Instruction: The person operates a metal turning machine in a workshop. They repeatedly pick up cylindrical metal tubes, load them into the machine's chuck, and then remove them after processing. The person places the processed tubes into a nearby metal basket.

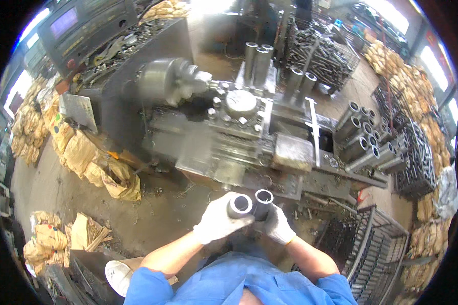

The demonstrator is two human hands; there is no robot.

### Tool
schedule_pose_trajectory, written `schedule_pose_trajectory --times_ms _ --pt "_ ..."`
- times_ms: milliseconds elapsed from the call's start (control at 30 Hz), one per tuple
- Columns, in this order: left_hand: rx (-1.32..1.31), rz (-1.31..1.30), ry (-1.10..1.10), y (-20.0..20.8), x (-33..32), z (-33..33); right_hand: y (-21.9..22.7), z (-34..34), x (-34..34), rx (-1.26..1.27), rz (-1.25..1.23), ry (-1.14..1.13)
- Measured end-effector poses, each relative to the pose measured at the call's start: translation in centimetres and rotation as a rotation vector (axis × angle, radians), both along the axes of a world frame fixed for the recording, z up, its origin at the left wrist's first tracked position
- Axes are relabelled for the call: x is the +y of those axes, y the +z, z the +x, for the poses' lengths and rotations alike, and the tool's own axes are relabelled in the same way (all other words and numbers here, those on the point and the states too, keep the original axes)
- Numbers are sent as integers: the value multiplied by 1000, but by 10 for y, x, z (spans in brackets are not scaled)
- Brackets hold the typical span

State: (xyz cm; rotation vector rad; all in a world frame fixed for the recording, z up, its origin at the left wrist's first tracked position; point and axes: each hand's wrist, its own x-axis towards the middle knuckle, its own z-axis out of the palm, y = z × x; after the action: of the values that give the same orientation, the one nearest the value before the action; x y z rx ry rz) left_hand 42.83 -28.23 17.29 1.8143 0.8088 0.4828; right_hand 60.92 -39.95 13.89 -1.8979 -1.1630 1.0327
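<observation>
My left hand [218, 219], in a white glove, is closed around a short metal tube [240, 205] held upright with its bright ring-shaped end facing up. Close beside it, my right hand [278, 224], also gloved, grips a second metal tube [263, 197]. The two tubes are side by side, near or touching; which of these I cannot tell. Both hands are in front of my body, on the near side of a lathe [229, 147]. The lathe's chuck [160, 82] looks blurred, and a tool post [241, 102] sits to its right.
Several metal tubes [361, 134] stand grouped at the lathe's right end, with more tubes [259, 66] behind the tool post. A caliper [314, 131] lies on the bed. Wire crates [379, 249] stand right; sacks [94, 160] lie left. A shoe [118, 277] shows lower left.
</observation>
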Motion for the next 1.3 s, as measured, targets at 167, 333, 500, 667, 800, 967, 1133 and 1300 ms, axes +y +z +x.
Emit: schedule_pose_trajectory --times_ms 167,333,500,667,800,967,1133,1300 --pt "-302 -50 387 10 127 -23 -8 -4 100 -162 288 -3" --pt "-291 66 289 -25 219 -10 -30 -19 155 -267 358 -149" --pt "-176 223 247 -52 232 6 -31 -20 147 -329 338 -201" --pt "-116 180 3 -62 249 -18 47 12 127 -582 129 -9" --pt "-301 105 -36 -54 286 -46 132 38 152 -617 398 -116" --pt "33 984 2 23 362 -9 184 57 311 -607 408 68" --pt "249 1313 -86 5 402 70 116 113 468 -1014 -90 544" --pt "362 1274 -68 -32 414 111 44 137 522 -766 -272 935"
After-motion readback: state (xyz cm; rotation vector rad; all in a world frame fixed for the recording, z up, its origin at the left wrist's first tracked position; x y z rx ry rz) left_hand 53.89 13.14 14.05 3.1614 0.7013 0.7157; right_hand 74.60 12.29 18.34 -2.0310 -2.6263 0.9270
